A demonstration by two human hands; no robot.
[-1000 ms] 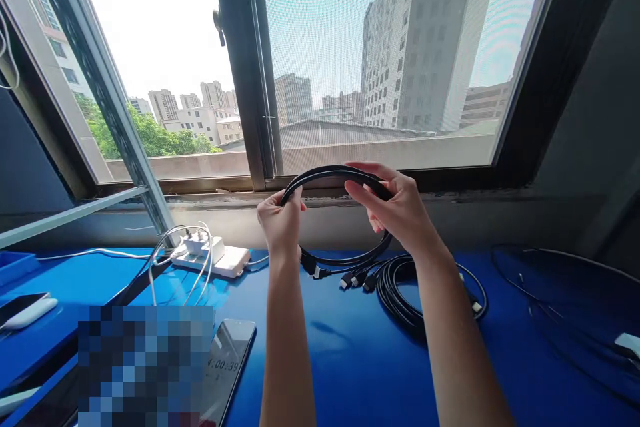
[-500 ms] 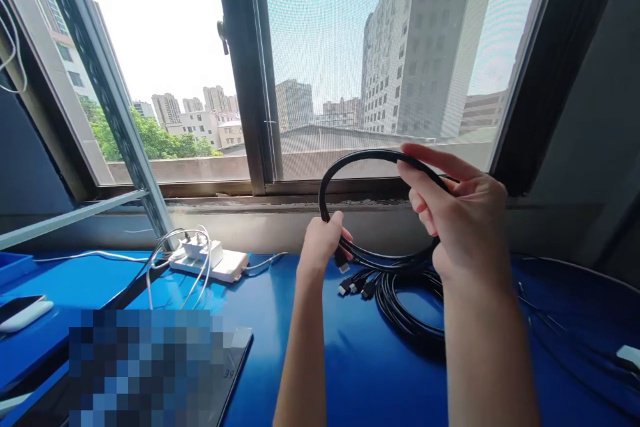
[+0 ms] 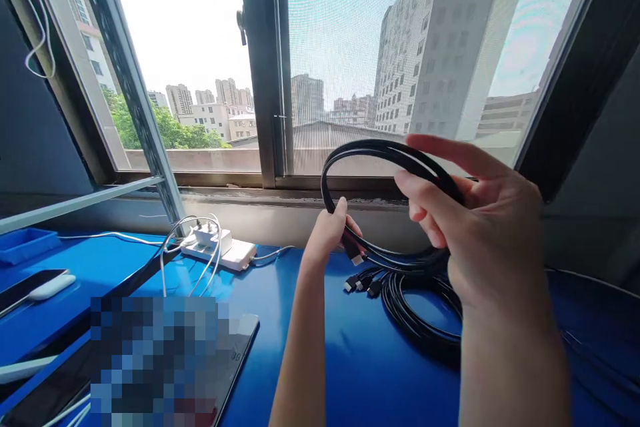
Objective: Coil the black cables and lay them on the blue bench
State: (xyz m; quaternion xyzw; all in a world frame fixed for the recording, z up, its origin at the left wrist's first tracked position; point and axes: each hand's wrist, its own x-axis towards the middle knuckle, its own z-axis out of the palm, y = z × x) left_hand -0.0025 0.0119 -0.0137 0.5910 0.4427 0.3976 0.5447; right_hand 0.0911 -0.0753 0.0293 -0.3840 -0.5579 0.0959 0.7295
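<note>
A black HDMI cable [image 3: 380,145] hangs in loose loops between my two hands, above the table. My left hand [image 3: 327,233] pinches the loops at their left side, and the cable's metal-tipped plug [image 3: 354,252] sticks out just below its fingers. On the right, my right hand [image 3: 480,213] is closed round the loops, with thumb and forefinger on either side of the cable. Below lies a coiled pile of black cables [image 3: 420,320], partly hidden by my right forearm. Several plugs [image 3: 361,282] of that pile point left.
A white power strip [image 3: 235,255] with chargers and white cords lies at the back left. Nearer stands a dark tablet-like device [image 3: 245,327], partly blurred out. A blue tray [image 3: 30,245], a metal frame post [image 3: 135,87] and a window are beyond. Thin wires lie at the right.
The loops look thicker, with more strands apart at the top. My right hand has shifted right and slightly opened its thumb and forefinger. The whole view has turned a little left.
</note>
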